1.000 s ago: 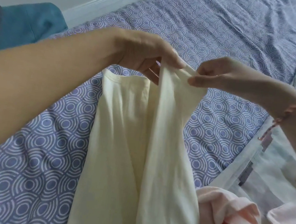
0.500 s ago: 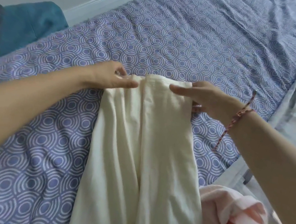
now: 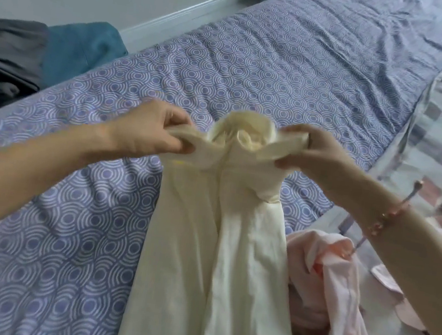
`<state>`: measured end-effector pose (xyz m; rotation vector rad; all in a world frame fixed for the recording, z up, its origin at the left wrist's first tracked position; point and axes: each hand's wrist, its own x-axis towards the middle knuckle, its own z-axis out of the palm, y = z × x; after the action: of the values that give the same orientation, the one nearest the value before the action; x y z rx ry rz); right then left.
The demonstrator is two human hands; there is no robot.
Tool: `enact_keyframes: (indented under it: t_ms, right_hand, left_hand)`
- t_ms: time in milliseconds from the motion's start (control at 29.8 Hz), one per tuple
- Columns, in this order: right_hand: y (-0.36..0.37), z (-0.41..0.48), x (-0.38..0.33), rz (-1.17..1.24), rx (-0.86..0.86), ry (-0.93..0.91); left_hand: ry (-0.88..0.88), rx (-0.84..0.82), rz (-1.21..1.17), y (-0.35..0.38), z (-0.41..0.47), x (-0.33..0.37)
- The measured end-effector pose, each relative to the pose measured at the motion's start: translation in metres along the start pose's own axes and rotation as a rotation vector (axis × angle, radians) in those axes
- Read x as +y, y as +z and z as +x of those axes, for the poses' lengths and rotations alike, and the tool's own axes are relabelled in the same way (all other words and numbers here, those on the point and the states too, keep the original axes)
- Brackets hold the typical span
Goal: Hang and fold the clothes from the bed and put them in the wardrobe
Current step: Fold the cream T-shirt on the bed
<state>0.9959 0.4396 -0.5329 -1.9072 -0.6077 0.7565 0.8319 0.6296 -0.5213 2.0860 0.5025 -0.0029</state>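
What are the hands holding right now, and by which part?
Both grip the cream garment at its far end: left hand on the left corner, right hand on the right corner, fabric bunched between them.

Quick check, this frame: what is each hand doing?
Left hand: grips the far end of the cream garment.
Right hand: grips the same end, on the other side.

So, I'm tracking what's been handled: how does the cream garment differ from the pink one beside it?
The cream garment is gripped at its far end by the left hand and right hand; no hand holds the pink garment. The cream garment lies stretched long and narrow; the pink garment is a crumpled heap. Both rest on the bed.
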Motion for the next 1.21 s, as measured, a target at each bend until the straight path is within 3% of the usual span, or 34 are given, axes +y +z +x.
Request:
enact_keyframes:
  t_ms: [134, 235, 302, 336, 369, 403, 504, 537, 672, 772, 839, 907, 1007, 1108, 1209]
  right_hand:
    - [0.002, -0.085, 0.009, -0.268, -0.160, -0.160]
    - [0.006, -0.142, 0.036, -0.638, -0.212, -0.363]
    - [0.010, -0.171, 0.051, -0.871, -0.455, -0.374]
    - [0.010, -0.179, 0.052, -0.898, -0.606, -0.243]
    - [0.007, -0.179, 0.057, -0.853, -0.690, -0.128]
    - [0.006, -0.176, 0.057, -0.791, -0.656, -0.060]
    - [0.010, -0.138, 0.061, -0.523, -0.039, -0.072]
    - [0.013, -0.123, 0.058, -0.485, 0.077, 0.002]
    - [0.024, -0.085, 0.045, -0.592, 0.012, 0.299]
    - [0.026, -0.071, 0.035, -0.519, -0.041, 0.504]
    - [0.022, -0.064, 0.032, -0.552, -0.114, 0.543]
    - [0.016, -0.061, 0.031, -0.593, -0.146, 0.478]
    - [0.010, -0.061, 0.036, -0.458, -0.044, 0.321]
    - [0.014, -0.063, 0.039, -0.480, 0.036, 0.147]
    - [0.018, -0.077, 0.038, -0.334, 0.056, 0.103]
  left_hand:
    - [-0.030, -0.245, 0.046, 0.014, -0.074, 0.010]
    - [-0.097, -0.459, 0.073, 0.039, -0.119, 0.000]
    - [-0.240, -0.751, 0.097, 0.052, -0.142, -0.009]
    - [-0.299, -0.835, 0.099, 0.055, -0.147, -0.016]
    - [-0.319, -0.812, 0.097, 0.056, -0.143, -0.025]
    - [-0.315, -0.654, 0.104, 0.055, -0.138, -0.034]
    - [-0.397, 0.029, 0.176, 0.055, -0.107, -0.062]
    - [-0.475, 0.129, 0.168, 0.058, -0.099, -0.065]
    - [-0.757, 0.129, -0.304, 0.066, -0.079, -0.059]
    - [-0.791, 0.015, -0.317, 0.069, -0.074, -0.057]
    - [-0.758, 0.033, -0.357, 0.069, -0.070, -0.056]
    - [-0.669, 0.151, -0.411, 0.063, -0.066, -0.063]
    - [-0.582, 0.272, -0.615, 0.052, -0.063, -0.066]
    - [-0.559, 0.296, -0.854, 0.053, -0.061, -0.058]
    - [-0.518, 0.287, -0.886, 0.054, -0.071, -0.048]
